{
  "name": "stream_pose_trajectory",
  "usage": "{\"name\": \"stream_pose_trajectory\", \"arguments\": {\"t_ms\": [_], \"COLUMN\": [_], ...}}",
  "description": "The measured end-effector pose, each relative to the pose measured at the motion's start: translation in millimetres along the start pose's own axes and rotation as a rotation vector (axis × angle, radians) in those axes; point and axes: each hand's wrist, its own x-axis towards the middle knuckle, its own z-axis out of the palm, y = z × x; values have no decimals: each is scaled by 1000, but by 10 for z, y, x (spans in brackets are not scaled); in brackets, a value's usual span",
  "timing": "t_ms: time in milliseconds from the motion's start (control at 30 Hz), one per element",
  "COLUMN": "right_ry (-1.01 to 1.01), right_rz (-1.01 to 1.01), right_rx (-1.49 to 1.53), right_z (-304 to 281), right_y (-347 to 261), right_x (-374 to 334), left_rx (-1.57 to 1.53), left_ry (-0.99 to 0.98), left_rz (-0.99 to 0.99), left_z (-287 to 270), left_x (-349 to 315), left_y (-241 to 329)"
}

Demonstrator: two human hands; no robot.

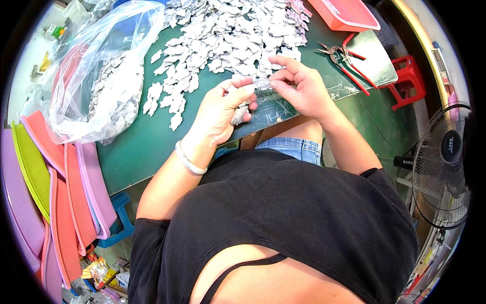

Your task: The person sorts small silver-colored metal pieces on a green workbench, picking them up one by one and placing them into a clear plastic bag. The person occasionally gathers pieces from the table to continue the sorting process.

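Observation:
My left hand (pixel 223 106) is closed around a few small flat grey metal pieces (pixel 239 115) near the front edge of the green table. Facing it, my right hand (pixel 298 86) pinches at another small grey piece (pixel 262 83) between thumb and fingers, with the index finger raised. This piece lies between the two hands; its exact shape is hard to make out. Beyond my hands spreads a large heap of the same silvery pieces (pixel 233 35), with a trail of loose ones (pixel 174 101) running toward the near left.
On the left stands a clear plastic bag (pixel 119 96) partly filled with pieces. Red-handled pliers (pixel 349 66) and a pink basket (pixel 349 15) lie at the right. Stacked colored baskets (pixel 61 187) are at lower left; a red stool (pixel 407 83) and a fan (pixel 443 164) stand to the right.

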Motion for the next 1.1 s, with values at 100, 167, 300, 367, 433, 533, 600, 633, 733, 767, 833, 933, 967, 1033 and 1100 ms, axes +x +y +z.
{"name": "stream_pose_trajectory", "arguments": {"t_ms": [100,167,300,367,433,533,600,633,733,767,833,933,967,1033,1100], "right_ry": [-15,35,150,120,98,79,64,83,128,134,164,237,261,249,125], "right_rz": [25,-77,-379,-370,-376,-391,-376,-376,-366,-354,-362,-325,-251,-25,160], "right_rx": [107,-164,-767,-747,-738,-743,-748,-769,-804,-796,-773,-648,-547,-235,97], "right_z": [47,7,-20,-35,-32,-12,-11,1,44,57,81,77,60,46,35], "right_y": [27,20,228,234,234,225,187,170,138,146,196,253,242,166,67], "right_x": [36,120,281,290,287,277,276,284,314,315,319,336,326,296,281], "left_rx": [-9,-48,-125,-137,-136,-116,-119,-121,-148,-150,-149,-204,-191,-167,-160], "left_ry": [13,27,42,34,15,22,8,1,-28,-28,-24,-33,-25,-8,-22], "left_rz": [2,8,21,23,27,31,29,27,13,10,5,8,12,19,30], "left_z": [2,-14,-43,-52,-75,-63,-69,-73,-96,-96,-100,-138,-132,-108,-91], "left_x": [8,19,11,15,28,3,20,26,36,37,35,38,37,38,53], "left_y": [-24,-19,-13,4,3,26,30,31,25,27,27,14,16,6,9]}}
